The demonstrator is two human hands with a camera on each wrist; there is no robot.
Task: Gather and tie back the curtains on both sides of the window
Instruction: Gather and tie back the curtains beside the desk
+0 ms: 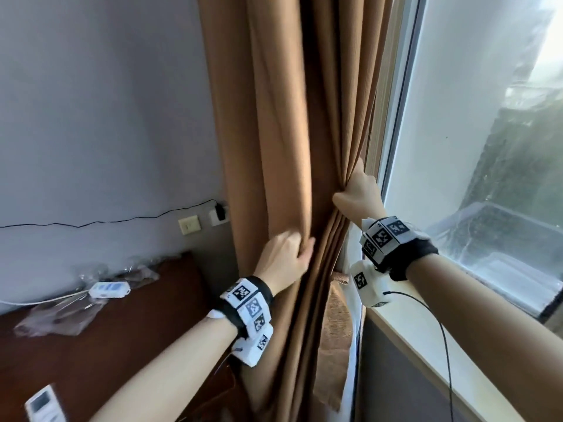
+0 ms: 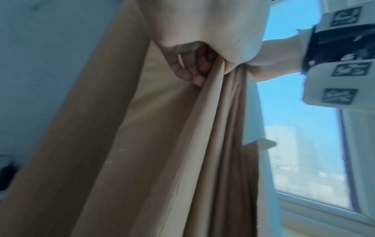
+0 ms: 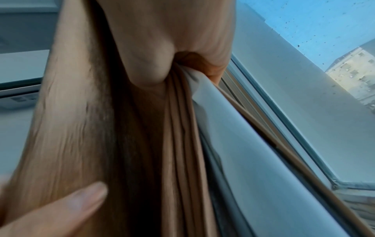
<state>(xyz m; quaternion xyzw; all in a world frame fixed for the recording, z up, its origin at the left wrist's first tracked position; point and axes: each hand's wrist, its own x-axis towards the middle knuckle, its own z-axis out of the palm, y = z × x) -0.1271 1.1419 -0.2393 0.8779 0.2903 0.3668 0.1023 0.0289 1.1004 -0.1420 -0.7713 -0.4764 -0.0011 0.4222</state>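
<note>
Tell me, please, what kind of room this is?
Probably a bedroom or hotel room: a brown curtain beside a big window, a dark wooden headboard, and a remote lying below.

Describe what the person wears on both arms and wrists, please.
Both forearms are bare, with no sleeves. Each wrist carries a black band set with white blocks printed with black square markers. Under each wrist hangs a white camera housing with its own marker. A thin black cable leaves the right one. The left hand and right hand wear no gloves.
</note>
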